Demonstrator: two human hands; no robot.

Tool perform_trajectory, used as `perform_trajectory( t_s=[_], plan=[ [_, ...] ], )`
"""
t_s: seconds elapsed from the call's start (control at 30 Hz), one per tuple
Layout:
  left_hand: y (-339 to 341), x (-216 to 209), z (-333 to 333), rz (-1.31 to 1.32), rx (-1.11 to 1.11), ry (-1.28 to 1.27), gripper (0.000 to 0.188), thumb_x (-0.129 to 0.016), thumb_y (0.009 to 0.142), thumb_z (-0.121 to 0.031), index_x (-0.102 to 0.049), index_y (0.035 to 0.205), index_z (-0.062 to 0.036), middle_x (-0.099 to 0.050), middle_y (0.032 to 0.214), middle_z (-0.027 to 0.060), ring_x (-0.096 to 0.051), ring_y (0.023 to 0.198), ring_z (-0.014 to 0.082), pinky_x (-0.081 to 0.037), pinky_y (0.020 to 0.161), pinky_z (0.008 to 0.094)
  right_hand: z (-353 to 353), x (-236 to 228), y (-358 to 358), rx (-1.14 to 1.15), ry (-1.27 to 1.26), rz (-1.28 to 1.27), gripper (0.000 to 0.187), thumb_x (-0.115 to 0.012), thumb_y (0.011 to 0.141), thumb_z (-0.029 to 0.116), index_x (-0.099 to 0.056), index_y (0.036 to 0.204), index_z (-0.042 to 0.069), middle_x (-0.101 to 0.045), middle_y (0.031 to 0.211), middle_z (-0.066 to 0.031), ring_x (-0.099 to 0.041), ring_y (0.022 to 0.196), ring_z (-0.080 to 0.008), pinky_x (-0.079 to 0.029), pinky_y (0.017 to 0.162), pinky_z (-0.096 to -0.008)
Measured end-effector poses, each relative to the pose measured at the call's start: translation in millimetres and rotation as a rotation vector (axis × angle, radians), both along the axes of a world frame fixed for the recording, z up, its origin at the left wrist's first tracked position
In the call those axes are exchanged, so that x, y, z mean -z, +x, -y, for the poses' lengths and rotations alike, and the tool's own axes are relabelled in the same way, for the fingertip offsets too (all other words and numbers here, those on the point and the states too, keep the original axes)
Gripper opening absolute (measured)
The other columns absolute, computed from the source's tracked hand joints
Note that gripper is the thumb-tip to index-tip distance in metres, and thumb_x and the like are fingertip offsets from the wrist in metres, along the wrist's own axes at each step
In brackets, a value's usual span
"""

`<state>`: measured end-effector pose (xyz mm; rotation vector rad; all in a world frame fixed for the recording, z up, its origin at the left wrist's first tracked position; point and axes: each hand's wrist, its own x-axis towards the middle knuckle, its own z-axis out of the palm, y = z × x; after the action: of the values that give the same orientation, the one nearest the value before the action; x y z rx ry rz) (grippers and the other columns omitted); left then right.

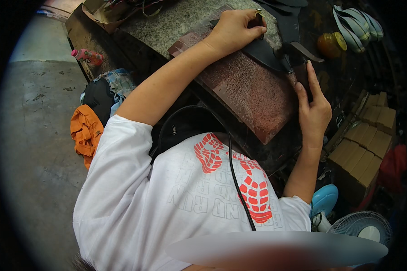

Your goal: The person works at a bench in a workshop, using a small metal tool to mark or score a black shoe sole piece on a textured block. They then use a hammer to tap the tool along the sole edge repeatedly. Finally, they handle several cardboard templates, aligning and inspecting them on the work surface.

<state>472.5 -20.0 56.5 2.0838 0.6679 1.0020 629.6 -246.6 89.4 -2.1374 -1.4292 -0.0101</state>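
At the top centre my left hand (239, 30) is closed in a pinch at the edge of a flat black piece, perhaps sole material (263, 55). This piece lies over a worn reddish board (253, 86) with a rough, pitted surface. My right hand (314, 110) is on the board's right, its index finger and thumb along a hand tool with a dark curved head (303, 50). A slim wooden handle with a metal collar (288, 67) shows beside the thumb, pointing at the black piece. The right palm and other fingers are partly hidden.
A grey stone slab (167, 31) lies beyond the board. An amber jar (332, 45) and a bundle of pale curved strips (358, 28) sit at the far right. Stacked brown blocks (359, 147) and a fan (364, 228) are right. A pink bottle (88, 57) and orange cloth (86, 131) are left.
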Motion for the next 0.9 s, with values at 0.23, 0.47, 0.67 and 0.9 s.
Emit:
perform_trajectory(
  t_s=[0.23,0.47,0.67,0.9],
  plan=[
    [1.4,-9.2,7.1,-0.013,0.085,0.224,0.018,-0.071,0.084,-0.013,-0.069,0.099,-0.0048,-0.07,0.085,0.0141,-0.071,0.08,0.0292,-0.056,0.073,0.0361,-6.7,-80.2,-6.1,-0.22,0.609,-0.246,0.044,-0.063,0.096,0.011,-0.057,0.14,0.01,-0.069,0.124,-0.0107,-0.067,0.087,-0.0149,-0.054,0.071,-0.0296],
    [3.2,-10.4,13.4,-0.038,0.053,0.404,0.017,-0.07,0.084,-0.011,-0.067,0.1,-0.0045,-0.069,0.086,0.0153,-0.069,0.079,0.0328,-0.056,0.071,0.0375,-4.0,-31.3,1.9,-0.114,0.217,0.097,0.052,-0.069,0.093,0.024,-0.055,0.143,0.026,-0.075,0.105,-0.0098,-0.072,0.078,-0.0202,-0.056,0.069,-0.0324],
    [1.6,0.2,4.3,0.133,0.039,-0.21,0.018,-0.072,0.087,-0.016,-0.071,0.099,-0.0035,-0.074,0.082,0.0098,-0.073,0.076,0.0183,-0.057,0.072,0.0304,6.9,-4.2,-3.0,-0.002,0.039,0.001,0.052,-0.07,0.092,0.029,-0.055,0.141,0.036,-0.075,0.105,-0.0088,-0.074,0.087,-0.021,-0.056,0.075,-0.0341],
    [0.9,1.1,2.4,0.03,0.063,-0.114,0.019,-0.073,0.086,-0.016,-0.072,0.1,-0.0039,-0.074,0.083,0.009,-0.072,0.077,0.0146,-0.056,0.073,0.028,10.0,7.2,1.0,0.004,0.01,0.004,0.052,-0.07,0.092,0.029,-0.054,0.142,0.036,-0.074,0.11,-0.0084,-0.074,0.095,-0.023,-0.057,0.079,-0.0349]
  ],
)
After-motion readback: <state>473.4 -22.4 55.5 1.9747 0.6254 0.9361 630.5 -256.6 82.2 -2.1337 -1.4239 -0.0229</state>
